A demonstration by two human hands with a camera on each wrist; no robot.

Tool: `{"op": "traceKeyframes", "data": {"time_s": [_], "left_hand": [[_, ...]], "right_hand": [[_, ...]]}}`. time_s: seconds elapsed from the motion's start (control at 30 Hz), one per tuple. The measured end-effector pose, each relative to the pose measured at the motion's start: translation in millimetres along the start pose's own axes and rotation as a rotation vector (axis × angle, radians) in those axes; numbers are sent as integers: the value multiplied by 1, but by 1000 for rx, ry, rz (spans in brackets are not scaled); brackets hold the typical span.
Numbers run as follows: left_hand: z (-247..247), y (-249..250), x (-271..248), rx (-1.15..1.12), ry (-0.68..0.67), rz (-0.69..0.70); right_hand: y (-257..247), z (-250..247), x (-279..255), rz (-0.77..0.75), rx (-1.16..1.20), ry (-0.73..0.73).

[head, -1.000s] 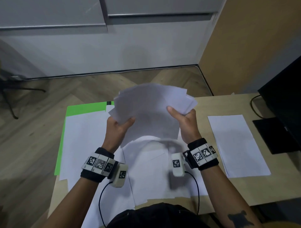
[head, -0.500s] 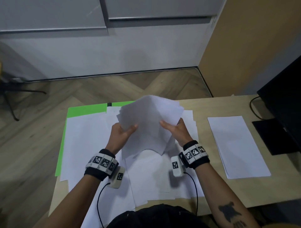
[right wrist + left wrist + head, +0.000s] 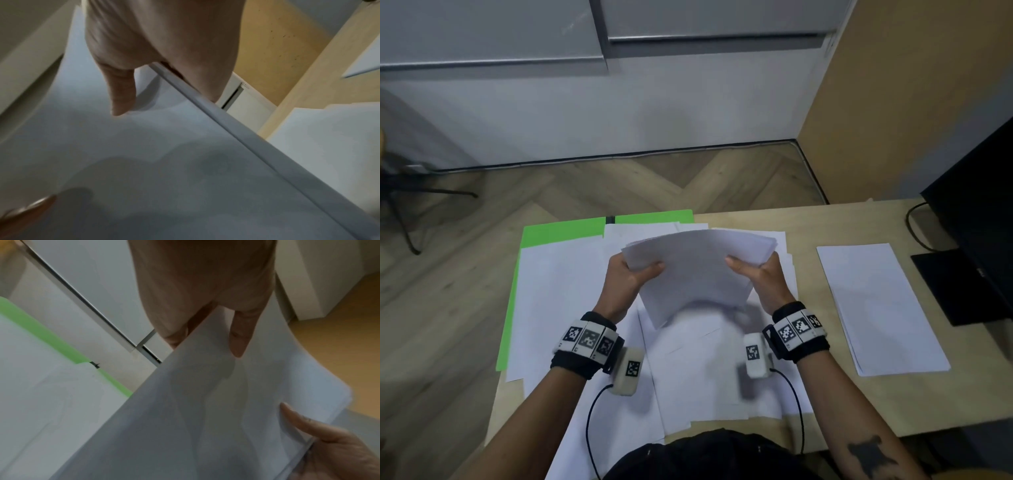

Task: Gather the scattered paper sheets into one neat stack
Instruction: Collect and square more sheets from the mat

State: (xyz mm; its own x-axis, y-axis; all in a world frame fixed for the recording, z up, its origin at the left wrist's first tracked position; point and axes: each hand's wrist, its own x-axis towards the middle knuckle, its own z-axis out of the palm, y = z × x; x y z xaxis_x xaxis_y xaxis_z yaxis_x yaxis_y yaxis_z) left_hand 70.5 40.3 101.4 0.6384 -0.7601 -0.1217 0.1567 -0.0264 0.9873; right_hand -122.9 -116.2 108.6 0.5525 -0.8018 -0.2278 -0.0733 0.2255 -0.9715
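A bundle of white paper sheets (image 3: pixel 697 270) is held upright above the desk, its lower edge blurred. My left hand (image 3: pixel 631 274) grips its left side, thumb on the front face (image 3: pixel 238 344). On the right side my right hand (image 3: pixel 758 274) grips the bundle (image 3: pixel 185 162), thumb in front, fingers behind. The bundle's edges look nearly aligned at the top. More loose white sheets (image 3: pixel 571 301) lie spread on the desk under and around the hands. A separate flat pile of white sheets (image 3: pixel 876 305) lies to the right.
A green folder or sheet (image 3: pixel 565 231) lies under the papers at the desk's far left. A black monitor (image 3: pixel 976 205) with its stand and cable stands at the right edge. The wooden desk (image 3: pixel 808 219) ends at the far side, floor beyond.
The fanned, messy bundle has been brought down and squared up between both hands; it now looks tidier and sits lower and more level over the desk.
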Motion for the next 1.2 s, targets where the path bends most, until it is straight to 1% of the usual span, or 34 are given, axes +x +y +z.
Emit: {"op": "traceKeyframes", "data": {"time_s": [0.07,0.17,0.27,0.33,0.4,0.57,0.67,0.8,1.0,1.07,1.2], "left_hand": [[0,-5,2,22,-42,-61],[10,0,1,26,-88,-42],[15,10,0,-39,-41,20],[14,10,0,-84,-2,27],[12,4,1,-85,12,-4],[8,-30,1,-5,6,-142],[5,-36,-3,0,24,-134],[2,-31,-5,-36,3,-94],[-7,-57,-9,111,-8,-201],[-7,-56,-11,107,2,-189],[-6,-40,-9,43,3,-84]], "right_hand": [[3,3,3,31,0,-4],[0,6,5,40,24,-8],[-7,4,0,-10,76,-5],[-6,0,-2,-30,94,-14],[0,-3,-3,-11,81,-15],[19,3,-4,91,6,8],[24,4,-5,98,11,37],[22,3,-6,72,31,39],[39,7,-6,148,-85,17],[41,7,-6,158,-75,35],[35,4,-7,111,-22,88]]}}
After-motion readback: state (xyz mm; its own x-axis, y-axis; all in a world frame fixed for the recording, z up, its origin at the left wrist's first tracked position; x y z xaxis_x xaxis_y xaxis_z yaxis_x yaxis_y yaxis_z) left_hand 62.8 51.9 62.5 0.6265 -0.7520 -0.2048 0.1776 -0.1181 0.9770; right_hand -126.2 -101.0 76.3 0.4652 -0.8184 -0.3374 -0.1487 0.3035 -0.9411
